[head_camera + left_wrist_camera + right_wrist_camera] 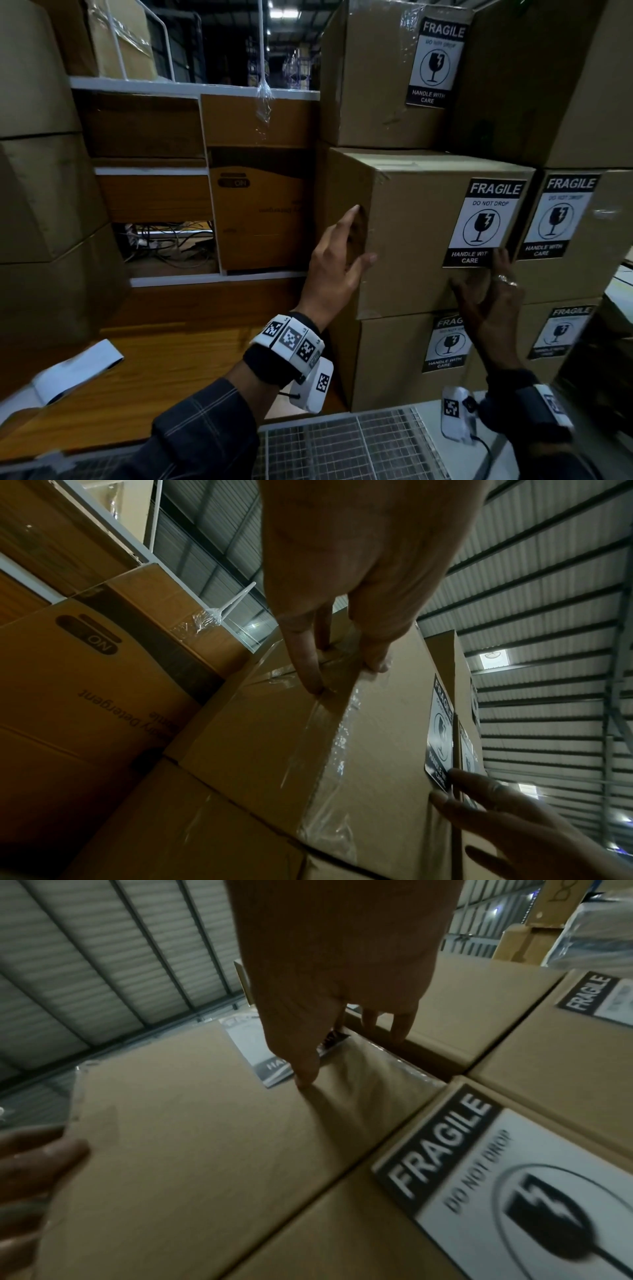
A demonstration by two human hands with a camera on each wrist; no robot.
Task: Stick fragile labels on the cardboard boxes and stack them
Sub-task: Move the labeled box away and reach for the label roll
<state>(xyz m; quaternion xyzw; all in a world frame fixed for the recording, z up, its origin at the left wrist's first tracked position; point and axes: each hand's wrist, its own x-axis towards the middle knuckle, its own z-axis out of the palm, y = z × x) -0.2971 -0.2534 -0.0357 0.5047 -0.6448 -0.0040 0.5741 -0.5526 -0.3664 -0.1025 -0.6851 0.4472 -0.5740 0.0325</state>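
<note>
Left wrist view alone shows clear tape under left hand (342, 569) fingers, straight on middle box (411, 233) side; right hand (493, 301), fingers extended, presses label (483, 222).

A: Free room left of the middle box (407, 233)?

B: Yes. An open gap runs between its left face and the detergent carton (260, 205); the left hand (337, 260) sits there. Bare wooden table (164, 370) lies below.

A: Right side?

B: Blocked. The neighbouring box (579, 236) stands just beside it, narrow seam only. Top box (383, 75) rests above, lower box (394, 359) beneath.
</note>
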